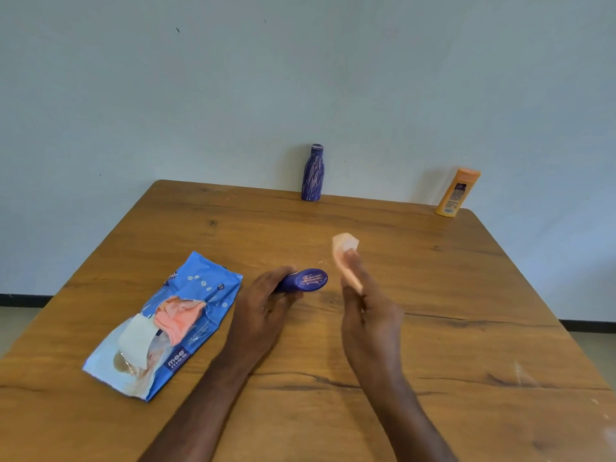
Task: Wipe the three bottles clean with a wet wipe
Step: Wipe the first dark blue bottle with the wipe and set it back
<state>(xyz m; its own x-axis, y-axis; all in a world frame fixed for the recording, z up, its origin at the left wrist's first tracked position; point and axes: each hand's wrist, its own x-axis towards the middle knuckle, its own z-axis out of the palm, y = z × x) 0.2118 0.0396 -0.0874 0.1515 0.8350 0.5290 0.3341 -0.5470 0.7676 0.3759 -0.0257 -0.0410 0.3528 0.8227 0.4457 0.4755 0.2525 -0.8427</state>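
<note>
The left hand grips a small purple bottle round its body, tipped on its side low over the wooden surface with its base facing the camera, while the right hand pinches a crumpled wet wipe just beside it, seemingly clear of the plastic, though blur makes that uncertain. The bottle looks light, stiff and smooth, likely slick once damp, so a full wrap round its middle suits it; the limp wipe needs bunching. A taller purple bottle and an orange bottle stand upright at the far edge.

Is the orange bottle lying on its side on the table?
No, the orange bottle stands upright at the table's far right corner, against the wall, untouched by either hand.
</note>
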